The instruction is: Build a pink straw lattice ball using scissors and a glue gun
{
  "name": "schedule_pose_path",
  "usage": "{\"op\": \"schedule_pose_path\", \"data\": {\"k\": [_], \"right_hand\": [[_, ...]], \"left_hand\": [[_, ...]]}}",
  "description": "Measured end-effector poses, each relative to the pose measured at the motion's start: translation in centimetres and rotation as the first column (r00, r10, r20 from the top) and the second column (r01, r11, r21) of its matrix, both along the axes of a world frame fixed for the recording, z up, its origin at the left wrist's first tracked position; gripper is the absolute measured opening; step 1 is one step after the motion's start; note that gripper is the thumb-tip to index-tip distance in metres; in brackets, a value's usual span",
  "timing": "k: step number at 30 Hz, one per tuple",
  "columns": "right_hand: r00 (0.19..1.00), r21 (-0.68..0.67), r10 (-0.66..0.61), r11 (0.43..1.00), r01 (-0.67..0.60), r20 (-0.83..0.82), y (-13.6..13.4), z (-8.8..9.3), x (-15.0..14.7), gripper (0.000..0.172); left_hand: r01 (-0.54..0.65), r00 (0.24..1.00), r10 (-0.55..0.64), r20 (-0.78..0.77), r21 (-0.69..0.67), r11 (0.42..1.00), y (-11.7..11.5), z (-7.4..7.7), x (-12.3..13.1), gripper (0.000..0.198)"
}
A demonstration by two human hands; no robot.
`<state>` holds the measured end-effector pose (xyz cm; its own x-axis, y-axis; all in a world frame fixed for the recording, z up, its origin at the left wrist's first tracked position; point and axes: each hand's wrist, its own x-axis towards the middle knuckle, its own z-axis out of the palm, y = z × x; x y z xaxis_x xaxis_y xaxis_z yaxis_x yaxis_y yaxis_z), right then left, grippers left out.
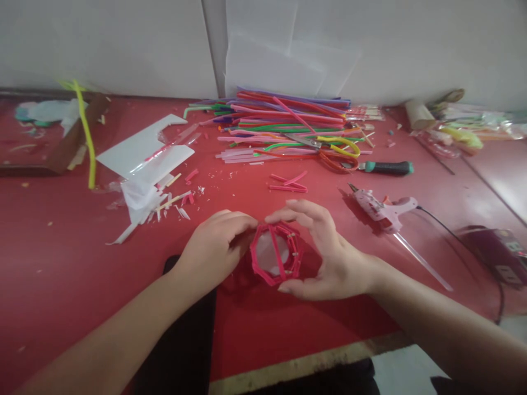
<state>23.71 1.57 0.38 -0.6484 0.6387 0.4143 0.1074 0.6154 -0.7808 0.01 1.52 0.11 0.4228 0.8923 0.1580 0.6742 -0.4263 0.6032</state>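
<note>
A small many-sided pink frame (254, 262), built of thin sticks with a pale round base inside, is between my hands over the red table. One pink stick (277, 249) runs across its opening. My left hand (220, 241) is closed at the frame's upper left edge, thumb and fingers together; its fingertips are partly hidden. My right hand (333, 249) curves round the right side, with fingers at the far rim and thumb at the near rim. A few short pink pieces (288, 187) lie just beyond the frame.
Coloured pipe cleaners (284, 118) are piled by the wall, with scissors (319, 144) on them. A teal-and-black handle (389, 168) and a pink glue gun (382, 208) with its cord lie right. White card (144, 148) and scraps lie left. A black object (193, 323) is under my left arm.
</note>
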Motion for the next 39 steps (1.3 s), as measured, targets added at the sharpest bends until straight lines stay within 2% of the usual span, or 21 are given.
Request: {"op": "schedule_pose_path", "data": {"k": [15, 19, 22, 25, 30, 34, 39], "right_hand": [[1.000, -0.027, 0.015, 1.000, -0.015, -0.013, 0.1, 0.0, -0.1, 0.104], [1.000, -0.024, 0.016, 1.000, -0.016, -0.001, 0.1, 0.0, -0.1, 0.105], [1.000, -0.023, 0.002, 1.000, -0.002, 0.008, 0.1, 0.0, 0.0, 0.105], [1.000, -0.008, -0.001, 1.000, 0.001, 0.003, 0.1, -0.1, 0.0, 0.105], [1.000, 0.023, -0.010, 1.000, 0.010, 0.017, 0.2, -0.1, 0.1, 0.105], [0.999, 0.062, -0.028, 0.998, 0.025, 0.043, 0.2, 0.1, 0.1, 0.103], [0.999, 0.081, -0.021, 0.997, 0.018, 0.032, 0.3, 0.0, 0.1, 0.103]], "left_hand": [[-0.003, 1.000, 0.002, -0.021, -0.030, 1.000, 0.1, 0.1, 0.2, 0.023], [-0.089, 0.994, 0.094, 0.054, -0.097, 0.991, -0.1, 0.1, 0.0, 0.032], [-0.142, 0.981, 0.139, 0.139, 0.014, 0.990, -0.5, 0.7, -0.3, 0.037], [-0.090, 0.980, 0.053, 0.190, 0.192, 0.977, -1.1, 1.6, -0.5, 0.032], [0.163, 0.972, -0.219, 0.089, 0.415, 0.895, -1.8, 2.2, -0.5, 0.043], [0.272, 0.949, -0.314, 0.013, 0.468, 0.841, -1.8, 1.7, -0.6, 0.047], [0.268, 0.950, -0.310, 0.022, 0.448, 0.853, -1.9, 1.5, -0.7, 0.048]]}}
